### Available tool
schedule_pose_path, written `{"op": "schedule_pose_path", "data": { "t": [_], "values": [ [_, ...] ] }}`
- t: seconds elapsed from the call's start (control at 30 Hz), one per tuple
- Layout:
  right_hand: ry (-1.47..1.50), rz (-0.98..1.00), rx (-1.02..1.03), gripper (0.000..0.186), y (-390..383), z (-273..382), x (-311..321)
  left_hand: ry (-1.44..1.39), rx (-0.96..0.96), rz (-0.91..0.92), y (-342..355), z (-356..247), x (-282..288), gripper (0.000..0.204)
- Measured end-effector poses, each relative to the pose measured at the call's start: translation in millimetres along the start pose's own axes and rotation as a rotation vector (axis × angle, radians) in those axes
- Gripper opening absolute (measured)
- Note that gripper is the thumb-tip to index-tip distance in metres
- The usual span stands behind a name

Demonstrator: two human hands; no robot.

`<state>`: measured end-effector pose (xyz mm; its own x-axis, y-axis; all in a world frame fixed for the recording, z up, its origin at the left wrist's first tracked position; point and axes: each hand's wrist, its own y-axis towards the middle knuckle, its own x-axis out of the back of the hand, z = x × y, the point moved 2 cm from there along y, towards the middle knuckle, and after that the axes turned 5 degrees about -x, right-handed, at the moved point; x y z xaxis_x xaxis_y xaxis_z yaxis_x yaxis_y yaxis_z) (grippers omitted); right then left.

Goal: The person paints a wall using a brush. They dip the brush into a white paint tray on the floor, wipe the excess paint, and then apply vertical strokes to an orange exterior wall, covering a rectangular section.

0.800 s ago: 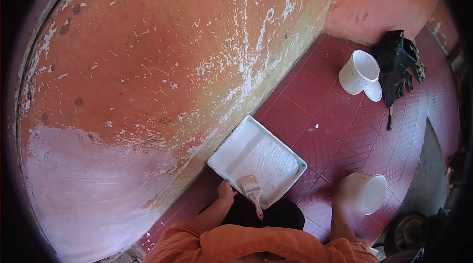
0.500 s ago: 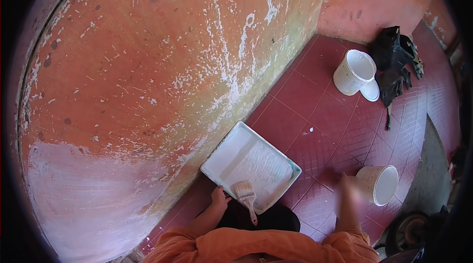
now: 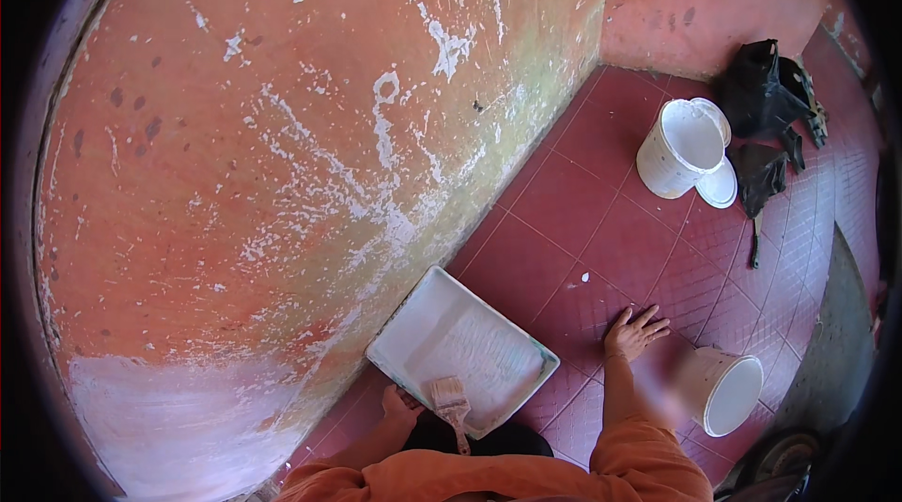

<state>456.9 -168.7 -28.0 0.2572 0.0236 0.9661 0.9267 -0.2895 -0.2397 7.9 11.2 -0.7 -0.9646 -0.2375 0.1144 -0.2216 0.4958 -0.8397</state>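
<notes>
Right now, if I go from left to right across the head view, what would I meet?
Pale painted wall patch, left hand, paintbrush, right hand, nearer bucket. I leave out the tray and other things whose spans overlap these.

The wall [image 3: 235,173] and floor [image 3: 526,239] are lit by soft, fairly even light, and the floor toward the right is washed with a pale sheen, as if lit from that side, while detail in the black bag [image 3: 752,93] is partly lost in darkness. The right hand [image 3: 637,333] is rendered fairly clearly, but the space between its forearm and the nearer bucket [image 3: 733,396] is smeared by a blurred patch. Straight edges are bent toward the rim, and the corners are swallowed by black.
</notes>
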Motion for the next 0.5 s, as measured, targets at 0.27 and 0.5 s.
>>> {"op": "schedule_pose_path", "data": {
  "t": [0.27, 0.5],
  "values": [
    [-0.014, 0.004, -0.016, 0.074, 6, 7, 4, 0.209, 0.200, 0.067, -11, -5, -7, 0.059],
    [-0.102, 0.046, -0.069, 0.073, 6, 11, 9, 0.337, 0.292, -0.033, -5, -19, -20, 0.065]
  ]
}}
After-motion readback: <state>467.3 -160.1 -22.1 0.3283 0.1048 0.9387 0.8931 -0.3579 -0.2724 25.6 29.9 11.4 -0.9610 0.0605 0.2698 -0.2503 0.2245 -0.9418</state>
